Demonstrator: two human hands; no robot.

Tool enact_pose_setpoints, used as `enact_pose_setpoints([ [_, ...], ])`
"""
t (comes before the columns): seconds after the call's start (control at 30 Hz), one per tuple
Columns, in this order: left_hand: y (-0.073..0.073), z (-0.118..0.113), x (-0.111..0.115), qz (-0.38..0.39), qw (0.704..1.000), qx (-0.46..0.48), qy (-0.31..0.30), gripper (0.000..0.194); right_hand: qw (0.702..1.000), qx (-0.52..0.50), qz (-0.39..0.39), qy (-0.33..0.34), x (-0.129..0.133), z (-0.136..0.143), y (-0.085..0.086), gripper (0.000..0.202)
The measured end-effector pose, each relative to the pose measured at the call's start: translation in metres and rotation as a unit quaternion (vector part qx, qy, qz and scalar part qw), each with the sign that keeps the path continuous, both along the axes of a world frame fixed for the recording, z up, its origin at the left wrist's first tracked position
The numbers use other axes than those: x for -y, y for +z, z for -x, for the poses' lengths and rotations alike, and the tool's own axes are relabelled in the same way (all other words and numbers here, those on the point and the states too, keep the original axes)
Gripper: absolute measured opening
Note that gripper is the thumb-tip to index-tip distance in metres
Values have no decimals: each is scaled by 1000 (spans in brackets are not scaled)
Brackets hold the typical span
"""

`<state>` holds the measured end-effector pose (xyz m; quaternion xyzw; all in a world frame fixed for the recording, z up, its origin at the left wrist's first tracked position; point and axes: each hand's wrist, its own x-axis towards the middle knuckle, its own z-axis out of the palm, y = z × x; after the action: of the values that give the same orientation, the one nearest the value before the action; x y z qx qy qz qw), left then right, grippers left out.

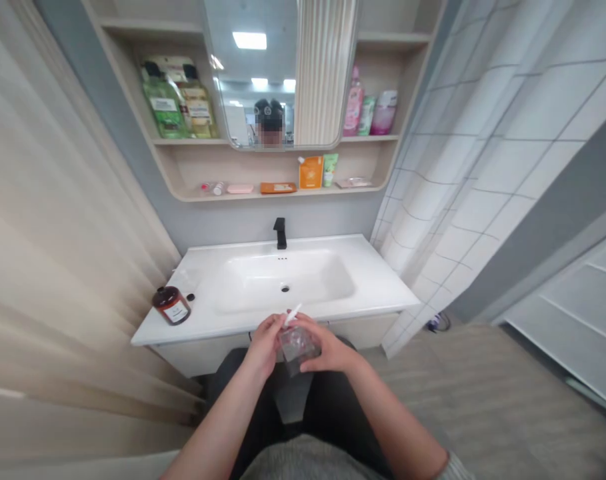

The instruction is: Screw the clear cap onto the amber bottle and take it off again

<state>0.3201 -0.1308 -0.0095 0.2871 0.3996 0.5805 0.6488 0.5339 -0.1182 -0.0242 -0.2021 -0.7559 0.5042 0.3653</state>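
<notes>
In front of the washbasin's front edge, above my lap, I hold a clear bottle (297, 343) with a white pump top (293, 315). My right hand (327, 347) is wrapped around the bottle's body from the right. On the other side my left hand (267, 341) has its fingers closed at the neck, just under the white top. The bottle leans slightly, and its contents are hard to make out. A brown bottle (171, 307) with a white label stands uncapped on the counter's left end, with a small black cap (191, 297) beside it.
A white basin (287, 277) with a black faucet (281, 233) lies ahead. Above it, a shelf unit (283, 197) with a mirror (253, 73) holds bottles, an orange pouch (311, 173) and small packs. Curtains (93, 200) hang at the left, and a checked one (447, 180) at the right.
</notes>
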Motion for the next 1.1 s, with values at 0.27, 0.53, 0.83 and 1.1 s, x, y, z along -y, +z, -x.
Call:
enact_pose_setpoints([
  [0.27,-3,-9,0,-14,998,-23,-48,34,999,14,-38,-8,2,1,10,103],
  [0.53,-12,52,-44,-103,920,-376,-44,48,991,41,50,-121,-19,-66,20,96],
  [0.83,-46,152,-112,-101,697,-710,27,39,914,117,158,-356,-105,-211,44,104],
  [1.1,-56,139,-113,-43,632,-773,-20,49,859,163,266,-407,-159,-244,28,94],
])
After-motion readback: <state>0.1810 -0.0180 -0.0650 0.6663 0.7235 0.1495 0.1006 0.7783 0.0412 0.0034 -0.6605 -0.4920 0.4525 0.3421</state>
